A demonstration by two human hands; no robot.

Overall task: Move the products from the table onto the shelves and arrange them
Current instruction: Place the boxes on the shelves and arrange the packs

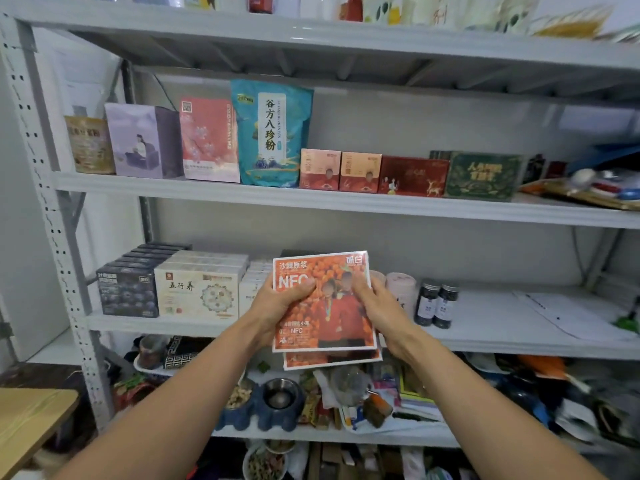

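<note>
I hold an orange NFC juice box (332,317) upright in front of the middle shelf (485,344). My left hand (280,303) grips its left edge, thumb across the front. My right hand (374,306) grips its right edge. A second orange box (332,361) shows just beneath the first, its lower edge sticking out; which hand carries it I cannot tell. Behind the boxes on that shelf stand dark blue boxes (128,289), cream boxes (197,292), a pink canister (401,289) and two dark bottles (436,306).
The upper shelf (311,199) holds a teal bag (272,133), pink and purple boxes, small red boxes and a green box (483,176). The lower shelf (346,434) is cluttered with bowls and packets. A wooden table corner (31,420) sits lower left. Papers (568,317) lie at the middle shelf's right.
</note>
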